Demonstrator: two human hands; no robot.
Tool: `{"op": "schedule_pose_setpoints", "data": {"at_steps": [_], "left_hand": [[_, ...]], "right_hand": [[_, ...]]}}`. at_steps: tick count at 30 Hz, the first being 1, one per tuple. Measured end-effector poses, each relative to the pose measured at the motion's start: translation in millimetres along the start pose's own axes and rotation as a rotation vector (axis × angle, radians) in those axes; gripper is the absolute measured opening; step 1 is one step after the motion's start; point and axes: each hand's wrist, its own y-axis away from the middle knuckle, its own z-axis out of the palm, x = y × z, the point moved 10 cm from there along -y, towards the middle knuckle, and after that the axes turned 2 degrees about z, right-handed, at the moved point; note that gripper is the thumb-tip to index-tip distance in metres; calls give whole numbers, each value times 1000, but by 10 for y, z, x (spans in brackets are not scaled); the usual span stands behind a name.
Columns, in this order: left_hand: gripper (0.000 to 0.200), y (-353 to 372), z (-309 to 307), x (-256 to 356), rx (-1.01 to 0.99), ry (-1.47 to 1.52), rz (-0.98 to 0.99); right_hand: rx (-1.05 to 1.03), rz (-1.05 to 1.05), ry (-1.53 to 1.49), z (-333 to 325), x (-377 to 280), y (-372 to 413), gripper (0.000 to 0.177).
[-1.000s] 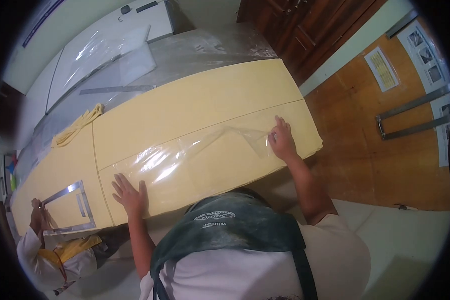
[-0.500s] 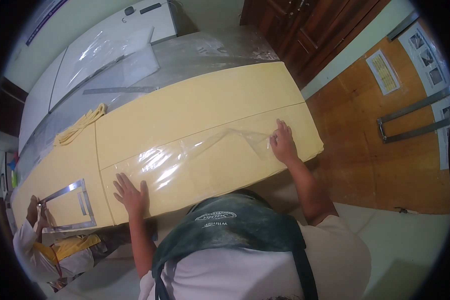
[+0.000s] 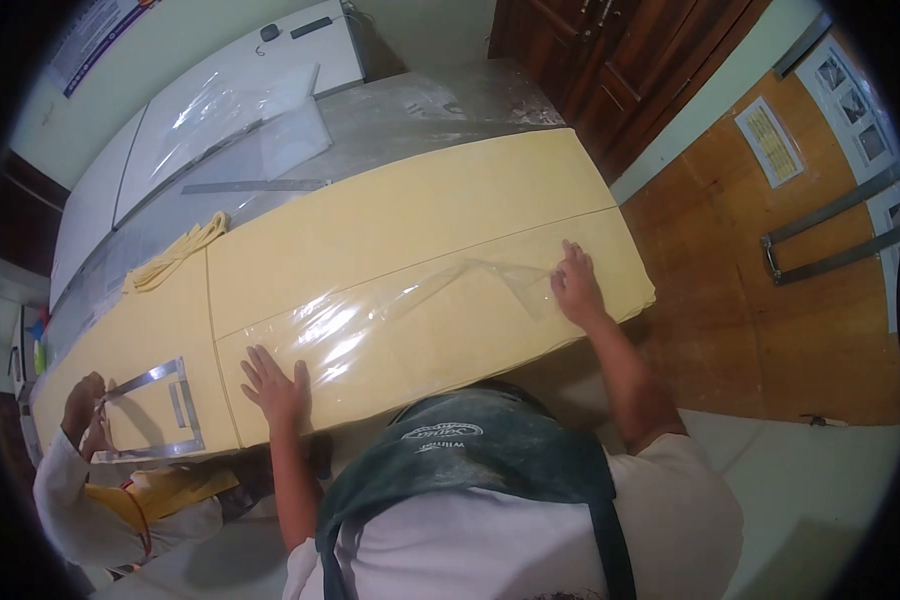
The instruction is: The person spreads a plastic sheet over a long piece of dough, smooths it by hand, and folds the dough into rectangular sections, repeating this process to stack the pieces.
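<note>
A clear plastic sheet [image 3: 335, 335] lies over the near part of a thick, pale yellow slab [image 3: 400, 220] that looks layered at its edge. My left hand [image 3: 276, 392] rests flat with fingers spread at the sheet's left end. At the sheet's right end, my right hand [image 3: 578, 290] has its fingers closed on the plastic edge, which is pulled into a raised fold. Straight cut lines run along and across the yellow slab.
On the left, a co-worker's hands [image 3: 88, 410] hold a metal frame [image 3: 192, 410] on the yellow slab. Behind lie a bundle of yellow strips [image 3: 180, 252], a metal ruler [image 3: 255, 186] and more clear plastic [image 3: 295, 140]. A wooden board [image 3: 710, 290] stands at right.
The view has shifted slightly, so everything sits a little further right. The co-worker's hands have risen a bit at the metal frame. My hands keep their places on the plastic.
</note>
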Motion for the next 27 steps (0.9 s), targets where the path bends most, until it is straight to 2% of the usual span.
{"op": "schedule_pose_setpoints", "data": {"at_steps": [1,3,4,5,6,7,8,9,10,12,13,14,15,16,17,18,19,20,21,23,24,25,26,27], "left_hand": [[92,11,-1,-3,5,-4,-3],[92,-5,0,4,-1,-2,5],[92,-9,12,-6,-18,0,0],[92,-11,10,-11,-17,-3,4],[92,-8,15,-12,-17,4,3],[92,-5,6,-8,-17,14,2],[92,-16,-7,-5,-12,21,7],[94,-18,-6,-12,-37,1,-10],[95,-8,0,1,-67,-21,-22],[95,-29,-53,71,-114,-101,-51],[95,-61,-104,76,-154,-188,-92],[93,-53,-344,284,3,-177,-84],[88,-108,-484,621,71,155,126],[85,-143,-723,963,132,485,332],[86,37,-1253,1623,-34,904,389],[87,249,-1722,2177,102,971,767],[89,638,-2284,2682,186,860,956],[86,871,-2568,3030,217,887,1091],[84,1029,-2775,3251,250,913,1228],[66,900,-2758,3475,67,805,1146],[42,820,-2816,3478,122,845,1112],[23,835,-2936,3483,216,817,1176],[19,834,-3049,3456,269,891,1228],[16,855,-3142,3410,316,962,1278]], "right_hand": [[1,35,46,-28,129,-20,37],[101,380,-44,-324,1282,-129,44],[-54,423,38,-1036,1372,-363,33],[-522,508,512,-1292,2063,-469,32],[-65,591,207,-2258,2882,-383,30],[38,531,681,-3139,4186,-348,35],[385,865,420,-4286,3941,22,44],[600,1032,567,-5147,3721,146,51],[817,1027,700,-5683,3062,199,52],[938,646,833,-6047,2157,-183,48],[914,478,549,-5796,1661,-389,47],[898,324,308,-5172,261,-584,37],[750,130,-110,-4489,-373,-717,24],[607,168,-86,-3882,-992,-832,14],[306,369,-624,-3107,-1461,-814,12],[171,-168,-364,-2645,-1873,-890,19],[-6,-207,-384,-2272,-2346,-750,23],[-75,-270,-232,-2101,-2703,-635,28],[5,-408,-345,-2127,-2919,-534,33],[-130,-153,-856,-2079,-2719,-472,43],[152,-306,-703,-2469,-2689,-359,55],[432,-454,-537,-2823,-2679,-144,68],[387,-320,-279,-2668,-2630,3,85],[408,-274,-126,-2444,-2502,113,83]]}}
